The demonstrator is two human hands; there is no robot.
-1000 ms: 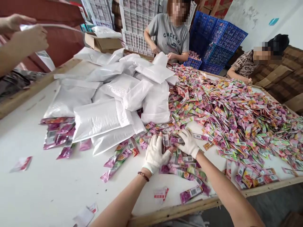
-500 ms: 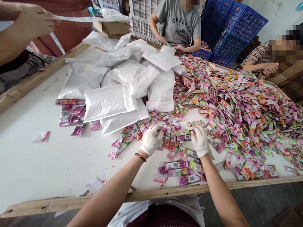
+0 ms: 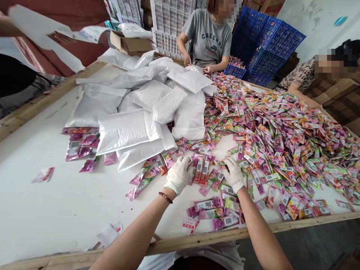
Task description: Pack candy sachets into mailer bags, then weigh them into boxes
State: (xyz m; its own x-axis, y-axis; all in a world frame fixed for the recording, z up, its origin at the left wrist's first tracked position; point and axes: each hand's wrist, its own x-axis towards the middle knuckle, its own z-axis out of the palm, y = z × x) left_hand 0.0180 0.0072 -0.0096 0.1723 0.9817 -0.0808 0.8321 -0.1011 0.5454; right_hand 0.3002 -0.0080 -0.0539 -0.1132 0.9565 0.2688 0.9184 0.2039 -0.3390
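Both of my hands wear white gloves and rest on small colourful sachets (image 3: 208,170) at the near side of a white table (image 3: 50,202). My left hand (image 3: 179,174) lies curled over a few sachets, fingers bent down on them. My right hand (image 3: 233,174) presses flat on sachets a short way to the right. Between the two hands lies a small row of red and pink sachets. A large heap of the same sachets (image 3: 281,135) spreads to the right.
White padded mailer bags (image 3: 149,108) are piled at the table's middle. A person in a grey shirt (image 3: 209,37) works at the far edge, another sits far right. Someone's arm holds a white bag at the upper left. Blue crates (image 3: 267,45) stand behind. A wooden rim (image 3: 309,221) edges the table.
My hands have drawn a little closer together over the sachets. The person at the upper left has lifted a white bag higher. The view has shifted slightly.
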